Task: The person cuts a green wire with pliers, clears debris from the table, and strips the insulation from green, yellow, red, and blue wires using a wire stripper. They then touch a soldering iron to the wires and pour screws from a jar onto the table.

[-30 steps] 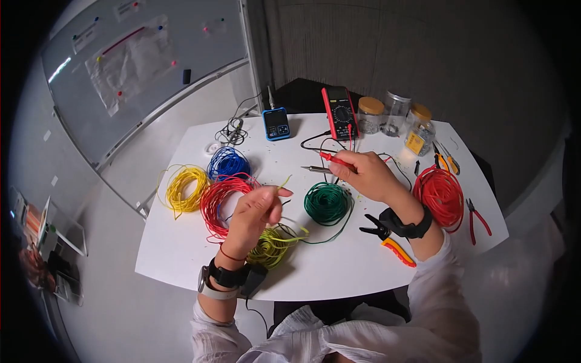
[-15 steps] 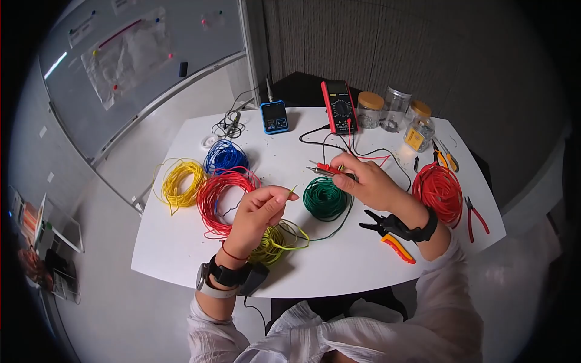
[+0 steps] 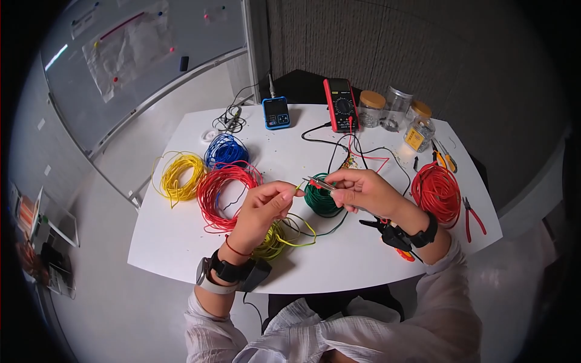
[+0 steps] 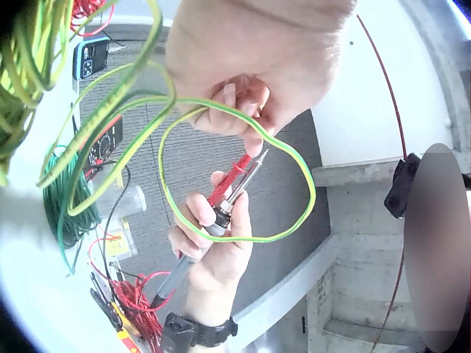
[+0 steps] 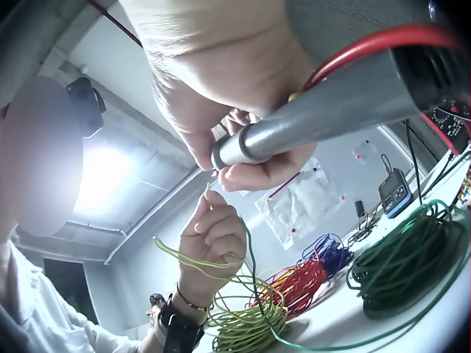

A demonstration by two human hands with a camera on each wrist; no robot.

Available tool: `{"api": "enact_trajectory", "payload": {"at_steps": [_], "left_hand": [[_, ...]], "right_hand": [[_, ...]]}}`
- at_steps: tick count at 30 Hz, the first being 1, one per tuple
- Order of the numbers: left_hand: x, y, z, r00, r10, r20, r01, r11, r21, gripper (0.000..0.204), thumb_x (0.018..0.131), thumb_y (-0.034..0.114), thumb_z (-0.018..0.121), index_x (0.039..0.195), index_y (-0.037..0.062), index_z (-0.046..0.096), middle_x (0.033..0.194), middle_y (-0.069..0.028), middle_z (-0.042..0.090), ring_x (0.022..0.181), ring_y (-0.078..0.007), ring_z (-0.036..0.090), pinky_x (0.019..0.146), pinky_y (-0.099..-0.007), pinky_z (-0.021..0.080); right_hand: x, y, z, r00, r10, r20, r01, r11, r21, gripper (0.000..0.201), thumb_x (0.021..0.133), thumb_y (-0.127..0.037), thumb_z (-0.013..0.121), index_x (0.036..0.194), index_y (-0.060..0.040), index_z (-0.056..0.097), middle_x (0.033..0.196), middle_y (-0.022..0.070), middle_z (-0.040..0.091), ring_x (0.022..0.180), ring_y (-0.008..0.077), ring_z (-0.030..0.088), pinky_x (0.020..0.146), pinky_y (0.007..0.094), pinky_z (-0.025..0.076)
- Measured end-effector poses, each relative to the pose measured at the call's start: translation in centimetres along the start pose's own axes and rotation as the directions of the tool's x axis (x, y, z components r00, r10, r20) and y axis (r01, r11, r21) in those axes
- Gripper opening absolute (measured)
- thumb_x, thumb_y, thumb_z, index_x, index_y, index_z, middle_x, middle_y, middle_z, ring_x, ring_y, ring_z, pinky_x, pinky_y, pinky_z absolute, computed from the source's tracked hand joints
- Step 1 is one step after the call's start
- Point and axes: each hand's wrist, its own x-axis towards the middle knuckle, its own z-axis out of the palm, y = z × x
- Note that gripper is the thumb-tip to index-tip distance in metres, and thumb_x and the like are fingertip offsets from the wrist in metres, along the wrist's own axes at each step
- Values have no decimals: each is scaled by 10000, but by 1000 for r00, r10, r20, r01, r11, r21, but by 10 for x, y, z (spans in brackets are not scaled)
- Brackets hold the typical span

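My left hand (image 3: 265, 209) pinches the end of a yellow-green wire (image 4: 312, 193) between thumb and forefinger. That wire loops down to the yellow-green coil (image 3: 271, 242) below. Facing it from the right, my right hand (image 3: 366, 190) grips two things side by side: a red multimeter probe (image 4: 229, 180) and a grey pen-shaped tool (image 5: 324, 99) with a pointed metal tip. Both tips point at my left fingertips, and the metal point lies right by the wire end. Behind my right fingers is a green wire coil (image 3: 318, 202), partly hidden.
The red multimeter (image 3: 342, 106) and a blue handheld meter (image 3: 276, 114) stand at the back, beside jars (image 3: 371, 109). Yellow (image 3: 181, 178), blue (image 3: 226, 151) and red (image 3: 209, 196) coils lie left. A red coil (image 3: 436, 193), pliers (image 3: 469, 221) and wire strippers (image 3: 378, 225) lie right.
My right hand first came down toward the table, then moved in toward my left hand. The probe and tool tips now meet the area of the wire end. My left hand has shifted slightly.
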Motion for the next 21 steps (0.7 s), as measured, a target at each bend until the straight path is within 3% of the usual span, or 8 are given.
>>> {"api": "enact_trajectory", "payload": {"at_steps": [15,17,21], "left_hand": [[-1,1,2,1000,27,4,-27,1000,-14,235,862,198,526,913,-23,588,595,15,438,551,-63,365,511,-199,275],[-1,1,2,1000,25,6,-24,1000,-12,235,862,198,527,913,-23,588,593,15,438,549,-62,366,510,-199,275],[-1,2,3,1000,19,3,-19,1000,5,235,861,196,527,914,-24,589,588,17,436,544,-60,367,504,-200,272]], "right_hand": [[-7,-10,10,996,7,-85,-14,996,-82,286,819,-178,603,1048,-17,548,678,-27,535,570,18,451,498,166,381],[-7,-9,9,998,0,-63,-6,995,-95,306,813,-150,603,1071,-6,523,741,5,569,590,33,519,488,158,408],[-8,-12,10,998,5,-64,-12,994,-105,299,808,-140,607,1064,-4,534,745,12,578,591,38,531,495,159,418]]}}
